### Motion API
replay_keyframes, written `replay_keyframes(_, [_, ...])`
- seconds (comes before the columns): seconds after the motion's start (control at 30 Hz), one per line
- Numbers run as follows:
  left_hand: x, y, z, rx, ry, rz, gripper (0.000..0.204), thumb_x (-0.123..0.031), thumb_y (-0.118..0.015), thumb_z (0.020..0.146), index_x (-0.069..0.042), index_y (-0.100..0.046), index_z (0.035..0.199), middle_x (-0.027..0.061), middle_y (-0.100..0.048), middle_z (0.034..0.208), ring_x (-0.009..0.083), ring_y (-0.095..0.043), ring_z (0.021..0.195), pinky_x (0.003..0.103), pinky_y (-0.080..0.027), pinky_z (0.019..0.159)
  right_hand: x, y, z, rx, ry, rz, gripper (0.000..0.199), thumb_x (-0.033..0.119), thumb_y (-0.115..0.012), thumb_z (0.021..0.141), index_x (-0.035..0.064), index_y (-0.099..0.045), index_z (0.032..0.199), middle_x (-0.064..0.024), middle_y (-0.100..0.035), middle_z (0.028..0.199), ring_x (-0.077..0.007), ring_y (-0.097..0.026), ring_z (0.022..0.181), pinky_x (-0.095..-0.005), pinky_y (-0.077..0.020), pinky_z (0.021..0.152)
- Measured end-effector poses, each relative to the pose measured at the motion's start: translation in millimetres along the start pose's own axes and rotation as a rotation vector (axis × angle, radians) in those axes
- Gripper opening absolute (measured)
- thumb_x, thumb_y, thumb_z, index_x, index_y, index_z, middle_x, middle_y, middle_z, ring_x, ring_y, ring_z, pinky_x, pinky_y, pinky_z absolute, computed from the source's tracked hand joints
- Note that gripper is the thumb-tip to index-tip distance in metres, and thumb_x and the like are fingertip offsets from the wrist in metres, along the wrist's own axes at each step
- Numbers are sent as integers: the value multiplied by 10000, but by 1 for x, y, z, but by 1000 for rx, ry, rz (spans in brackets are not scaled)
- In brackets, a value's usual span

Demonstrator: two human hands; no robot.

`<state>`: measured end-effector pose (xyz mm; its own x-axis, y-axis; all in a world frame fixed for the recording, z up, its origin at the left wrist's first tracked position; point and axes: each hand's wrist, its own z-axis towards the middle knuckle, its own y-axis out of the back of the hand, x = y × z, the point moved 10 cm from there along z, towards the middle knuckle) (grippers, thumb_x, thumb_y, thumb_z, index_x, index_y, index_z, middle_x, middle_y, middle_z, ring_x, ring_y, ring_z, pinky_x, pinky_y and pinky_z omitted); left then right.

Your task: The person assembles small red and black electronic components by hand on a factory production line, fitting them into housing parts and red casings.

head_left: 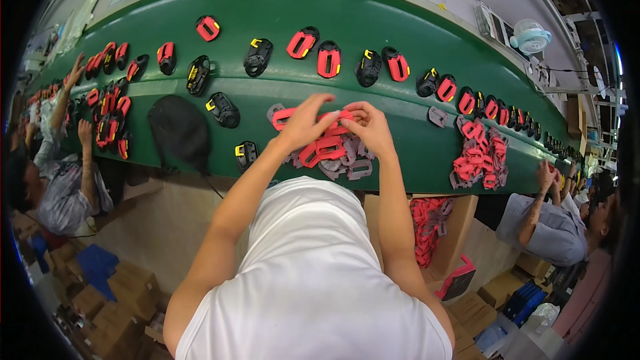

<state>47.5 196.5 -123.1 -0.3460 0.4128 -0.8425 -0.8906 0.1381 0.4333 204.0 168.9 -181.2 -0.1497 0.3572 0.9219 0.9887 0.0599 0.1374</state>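
Both my hands are raised over a heap of red and grey plastic frames (322, 152) on the green work surface (407, 135). My left hand (303, 124) has its thumb and fingers apart, the thumb close to a small red plastic piece (345, 115). The fingers of my right hand (371, 128) are closed on that piece, and its shape is mostly hidden. Left of the heap lie black oval housings with yellow clips, one nearer (246, 155) and one farther (224, 111).
Black and red assembled units (329, 59) run in a row along the far strip. At left rests a black bag-like object (177, 132). A second heap of red frames (479, 153) lies to the right, above an open carton (460, 227). Co-workers (553, 227) sit on both sides.
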Motion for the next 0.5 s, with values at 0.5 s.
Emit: replay_keyframes(0.5, [-80,-34,-11,203,325,-488,251,-195,-462,935,8,-483,788,139,-511,573,211,-508,487,307,-381,481,85,9,-84,-41,316,248,113,75,-583,864,-34,-570,834,-22,-589,717,-47,-532,623,-193,-438,560])
